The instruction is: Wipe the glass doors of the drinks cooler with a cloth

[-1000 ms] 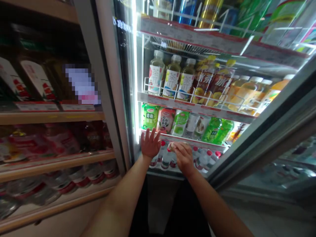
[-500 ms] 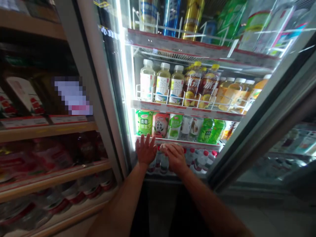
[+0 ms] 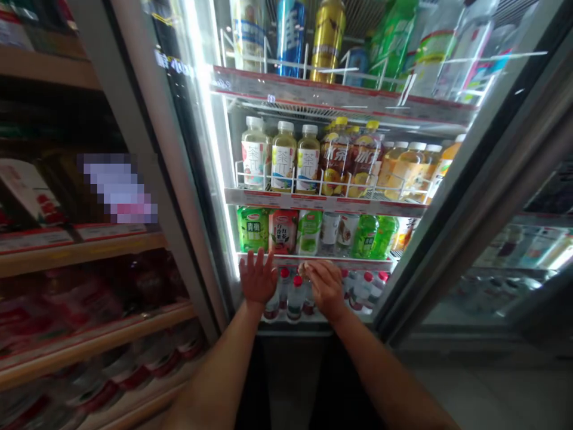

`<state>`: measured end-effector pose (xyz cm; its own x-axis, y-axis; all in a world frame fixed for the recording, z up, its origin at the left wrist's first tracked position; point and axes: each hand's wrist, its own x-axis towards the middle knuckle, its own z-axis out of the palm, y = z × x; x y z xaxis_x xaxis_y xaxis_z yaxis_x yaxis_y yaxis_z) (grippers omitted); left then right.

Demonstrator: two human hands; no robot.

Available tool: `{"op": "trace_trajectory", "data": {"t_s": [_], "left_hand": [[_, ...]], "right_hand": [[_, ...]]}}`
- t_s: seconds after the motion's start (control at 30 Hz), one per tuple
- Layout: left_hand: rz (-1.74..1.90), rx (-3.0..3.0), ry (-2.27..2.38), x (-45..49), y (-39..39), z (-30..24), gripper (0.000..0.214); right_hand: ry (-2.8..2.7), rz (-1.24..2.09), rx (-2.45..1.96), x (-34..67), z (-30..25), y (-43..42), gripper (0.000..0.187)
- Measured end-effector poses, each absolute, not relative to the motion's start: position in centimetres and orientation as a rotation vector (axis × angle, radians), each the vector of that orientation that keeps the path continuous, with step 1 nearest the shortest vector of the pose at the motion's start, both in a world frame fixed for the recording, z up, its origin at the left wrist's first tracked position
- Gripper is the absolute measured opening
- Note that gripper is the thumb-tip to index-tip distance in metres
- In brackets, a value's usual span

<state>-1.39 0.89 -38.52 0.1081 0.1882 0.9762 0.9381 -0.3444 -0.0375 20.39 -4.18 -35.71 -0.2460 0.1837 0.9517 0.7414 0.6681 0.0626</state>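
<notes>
My left hand (image 3: 258,279) is raised with its fingers spread, holding nothing. It overlaps the front edge of the low shelf (image 3: 286,260), below a green pouch (image 3: 253,230); whether it touches the edge I cannot tell. My right hand (image 3: 327,288) is closed in a pinch on a small crumpled pale tissue (image 3: 303,270), most of it hidden by the fingers. It is in front of the same shelf edge, below a green-and-white pack (image 3: 308,234). Between the hands, lower down, stands a clear bottle with a red cap (image 3: 295,298).
Upright tea bottles (image 3: 283,158) fill the middle shelf behind a white wire rail. Cans (image 3: 328,39) and larger bottles stand above. A bright light strip (image 3: 203,89) and a metal frame (image 3: 134,119) bound the left; a door edge (image 3: 447,227) slants on the right.
The view has shifted, so the upper shelves sit further left and lower. My right hand has moved slightly right, away from my left, still pinching the tissue. My left hand stays spread.
</notes>
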Motion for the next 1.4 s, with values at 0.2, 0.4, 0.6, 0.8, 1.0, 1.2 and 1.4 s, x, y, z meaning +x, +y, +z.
{"op": "trace_trajectory", "data": {"t_s": [0.2,0.4,0.6,0.8,1.0,1.2,1.4], "left_hand": [[-1.332,-1.687,-1.127,-1.5,1.2,-39.0,0.063],[-1.303,-1.669,-1.124,-1.5,1.1,-38.6,0.063],[-1.289,-1.651,-1.118,-1.5,1.2,-38.6,0.064],[-1.323,-1.699,-1.196,-1.7,1.7,-39.2,0.055],[-1.323,-1.764,-1.267,-1.8,1.6,-39.1,0.055],[-1.233,-1.852,-1.32,-1.9,-0.4,-37.5,0.052],[-1.133,-1.914,-1.348,-1.7,-2.8,-35.9,0.052]], "right_hand": [[-1.929,-0.67,-0.734,21.9,-37.1,-5.3,0.044],[-1.683,-0.711,-0.821,24.5,-35.8,-4.8,0.049],[-1.864,-0.683,-0.804,25.6,-38.0,-5.4,0.041],[-1.813,-0.651,-0.848,27.6,-37.8,-5.4,0.043],[-1.75,-0.735,-0.853,28.9,-37.1,-5.0,0.042],[-1.824,-0.737,-0.836,28.7,-36.7,-5.5,0.035],[-1.716,-0.716,-0.936,29.5,-35.0,-4.5,0.048]]}}
